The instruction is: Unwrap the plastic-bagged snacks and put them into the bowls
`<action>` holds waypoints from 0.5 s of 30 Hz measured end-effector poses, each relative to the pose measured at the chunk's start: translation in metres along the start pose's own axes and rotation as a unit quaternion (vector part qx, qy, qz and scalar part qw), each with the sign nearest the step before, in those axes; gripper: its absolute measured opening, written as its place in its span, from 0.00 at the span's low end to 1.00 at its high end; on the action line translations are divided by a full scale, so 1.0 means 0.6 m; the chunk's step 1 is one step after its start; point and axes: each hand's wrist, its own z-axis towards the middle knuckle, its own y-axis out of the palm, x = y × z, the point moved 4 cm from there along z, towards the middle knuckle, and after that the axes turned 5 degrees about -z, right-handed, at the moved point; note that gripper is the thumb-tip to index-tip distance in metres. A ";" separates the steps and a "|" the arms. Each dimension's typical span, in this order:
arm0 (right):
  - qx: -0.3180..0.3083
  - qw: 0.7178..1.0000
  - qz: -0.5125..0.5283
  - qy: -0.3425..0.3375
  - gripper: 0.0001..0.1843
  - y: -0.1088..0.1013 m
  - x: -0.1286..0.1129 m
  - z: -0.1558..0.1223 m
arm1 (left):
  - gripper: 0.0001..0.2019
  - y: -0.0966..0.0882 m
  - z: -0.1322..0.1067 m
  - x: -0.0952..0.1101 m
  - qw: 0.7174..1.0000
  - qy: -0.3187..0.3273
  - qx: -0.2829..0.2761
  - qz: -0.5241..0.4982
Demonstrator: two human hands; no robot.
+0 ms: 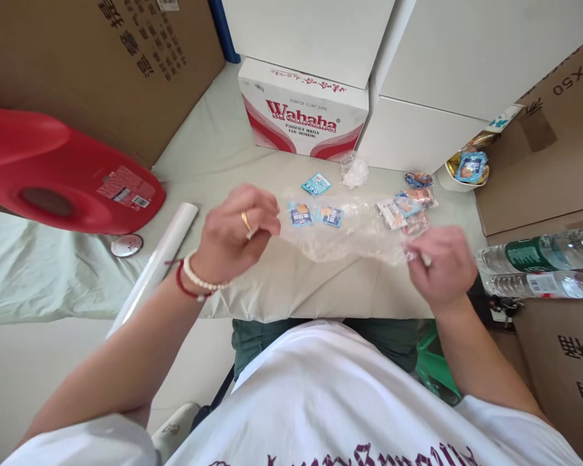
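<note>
Fingers of left hand clamped on clear plastic, right hand pinching its other end, sheet slack between

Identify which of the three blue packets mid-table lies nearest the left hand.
The left packet of the near pair lies closest to the left hand; the right packet beside it is farther off, and the back packet sits alone, nearer the Wahaha box.

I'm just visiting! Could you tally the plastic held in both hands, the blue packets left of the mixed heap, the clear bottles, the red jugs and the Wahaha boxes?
Held clear plastic: 1
Blue packets: 3
Clear bottles: 2
Red jug: 1
Wahaha box: 1
Total: 8
</note>
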 end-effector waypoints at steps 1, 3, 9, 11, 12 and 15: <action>-0.028 0.999 0.013 -0.031 0.10 0.007 -0.014 -0.028 | 0.08 0.012 -0.021 -0.004 0.999 0.006 -0.030 0.025; -0.102 0.992 0.055 -0.047 0.12 0.042 -0.028 -0.093 | 0.12 0.050 -0.069 -0.032 0.994 -0.020 -0.086 0.066; -0.201 0.971 0.105 0.078 0.16 0.150 -0.013 -0.241 | 0.11 0.161 -0.177 -0.120 0.973 -0.080 -0.213 0.037; -0.194 0.967 0.111 0.122 0.16 0.158 0.000 -0.261 | 0.09 0.168 -0.190 -0.128 0.969 -0.101 -0.225 0.005; -0.195 0.964 0.112 0.141 0.16 0.159 0.006 -0.267 | 0.09 0.169 -0.195 -0.129 0.966 -0.109 -0.233 -0.008; -0.212 0.953 0.107 0.187 0.16 0.158 0.020 -0.276 | 0.11 0.172 -0.203 -0.125 0.960 -0.150 -0.235 -0.008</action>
